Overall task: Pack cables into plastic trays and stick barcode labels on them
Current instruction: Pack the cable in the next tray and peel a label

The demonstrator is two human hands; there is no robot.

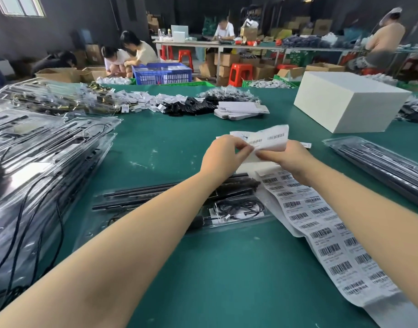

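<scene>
Two hands (pixel 223 155) (pixel 289 159) pinch one label sheet (pixel 272 138) above one tray (pixel 236 209).

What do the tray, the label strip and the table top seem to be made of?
Tray: clear glossy plastic; the cables show through.
Label strip: matte white paper, probably; it bends and creases.
Table top: green matte mat, perhaps rubber or vinyl; scuffed.
</scene>
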